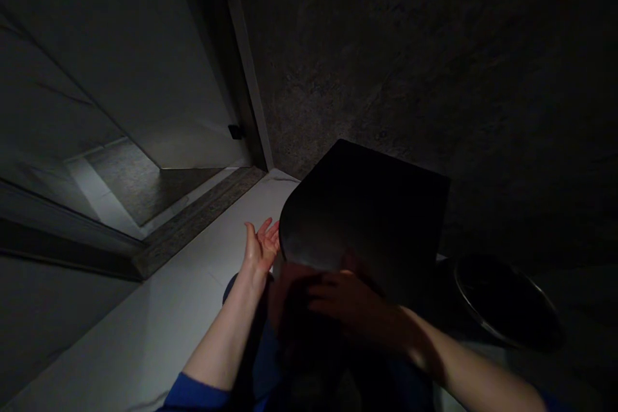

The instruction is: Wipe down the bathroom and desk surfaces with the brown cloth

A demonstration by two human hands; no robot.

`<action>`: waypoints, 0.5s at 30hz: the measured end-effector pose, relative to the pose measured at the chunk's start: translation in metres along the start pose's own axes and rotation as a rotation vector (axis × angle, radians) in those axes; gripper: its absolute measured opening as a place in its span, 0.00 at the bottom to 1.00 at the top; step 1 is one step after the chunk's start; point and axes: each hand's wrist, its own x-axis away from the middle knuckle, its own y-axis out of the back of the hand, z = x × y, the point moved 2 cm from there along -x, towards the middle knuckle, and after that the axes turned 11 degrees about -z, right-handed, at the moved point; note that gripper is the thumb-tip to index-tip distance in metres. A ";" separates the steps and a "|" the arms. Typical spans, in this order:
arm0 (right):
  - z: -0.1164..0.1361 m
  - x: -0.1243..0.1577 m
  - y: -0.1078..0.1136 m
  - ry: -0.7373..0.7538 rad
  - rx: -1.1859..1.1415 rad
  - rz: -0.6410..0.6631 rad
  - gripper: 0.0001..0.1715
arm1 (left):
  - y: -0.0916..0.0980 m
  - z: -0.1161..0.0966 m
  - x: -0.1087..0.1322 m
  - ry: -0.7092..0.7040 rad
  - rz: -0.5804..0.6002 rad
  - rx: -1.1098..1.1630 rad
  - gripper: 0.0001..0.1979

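Observation:
The room is very dark. A black toilet with its lid [367, 212] closed stands against the dark stone wall. My left hand [262, 246] is raised beside the lid's left front edge, palm up and fingers spread, holding nothing. My right hand [340, 299] reaches across at the lid's front edge, its fingers curled in deep shadow; whether they hold anything is hidden. Blue sleeves show at the bottom of the view.
A round dark bin with a metal rim [505, 299] stands to the toilet's right. The pale tiled floor [159, 309] runs left to a dark threshold strip [193, 222] and a door opening. A door frame [246, 64] rises behind.

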 end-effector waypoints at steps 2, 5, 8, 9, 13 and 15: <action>-0.009 0.050 0.000 -0.090 0.020 -0.008 0.31 | -0.004 0.004 0.003 -0.029 -0.012 0.015 0.28; -0.047 0.111 0.015 -0.300 0.154 -0.155 0.34 | -0.012 0.007 0.009 -0.082 -0.021 -0.011 0.27; -0.098 0.128 0.042 -0.490 0.280 -0.342 0.32 | -0.017 0.009 0.014 -0.097 -0.035 -0.051 0.29; -0.113 0.120 0.051 -0.552 0.324 -0.383 0.31 | -0.017 0.009 0.014 -0.100 -0.042 -0.060 0.30; -0.132 0.028 0.065 -0.595 0.456 -0.347 0.35 | -0.013 0.011 0.012 -0.117 -0.044 -0.050 0.31; -0.113 -0.033 0.056 -0.466 0.421 -0.276 0.35 | -0.009 0.011 0.010 -0.103 -0.047 -0.021 0.32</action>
